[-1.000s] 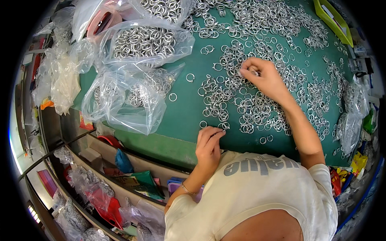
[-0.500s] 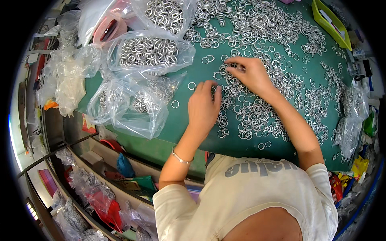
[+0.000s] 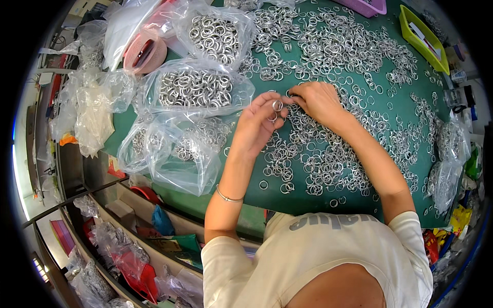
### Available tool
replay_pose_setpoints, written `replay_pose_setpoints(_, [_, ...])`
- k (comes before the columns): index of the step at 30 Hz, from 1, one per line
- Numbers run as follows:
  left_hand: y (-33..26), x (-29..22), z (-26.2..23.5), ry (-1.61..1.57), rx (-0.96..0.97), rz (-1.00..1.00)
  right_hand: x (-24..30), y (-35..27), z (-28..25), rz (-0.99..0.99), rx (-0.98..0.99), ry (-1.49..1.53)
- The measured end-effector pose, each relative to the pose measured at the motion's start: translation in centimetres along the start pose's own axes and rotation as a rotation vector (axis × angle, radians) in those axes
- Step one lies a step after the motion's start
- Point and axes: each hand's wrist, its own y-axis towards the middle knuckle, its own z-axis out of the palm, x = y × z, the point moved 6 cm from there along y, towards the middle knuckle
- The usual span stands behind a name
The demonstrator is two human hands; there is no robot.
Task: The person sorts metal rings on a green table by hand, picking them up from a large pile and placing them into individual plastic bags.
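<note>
My left hand (image 3: 252, 126) is turned partly palm up at the left edge of the ring pile, its fingers curled round a couple of silver metal rings (image 3: 277, 106). Close by, my right hand (image 3: 321, 103) is palm down with thumb and forefinger pinched together near the left fingertips. A ring seems to sit at that pinch, too small to make out surely. Many loose silver rings (image 3: 334, 167) lie spread over the green tabletop (image 3: 246, 197) beneath and around both hands.
On the left lie open clear plastic bags (image 3: 169, 177) of rings, including a bag of thicker rings (image 3: 195, 90). A pink basket (image 3: 146, 54) stands behind them. A yellow-green tray (image 3: 423, 38) and a purple tray (image 3: 367, 6) edge the far side. Below left are drawers with bags.
My left hand has lifted and turned its palm upward, with rings now showing in its fingers. The right hand has stayed close, its fingers drawn together. The view has shifted slightly.
</note>
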Motion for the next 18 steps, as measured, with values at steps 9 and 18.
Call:
replay_pose_setpoints(9, [-0.3,-0.5,0.0,1.397,-0.357,0.364,-1.8,-2.1,-3.6,0.223,0.201,0.006])
replay_pose_setpoints(18, [-0.5,0.6,1.0,1.496,-0.319,0.371,-2.1,-0.1,-2.0,0.16,-0.038,0.054])
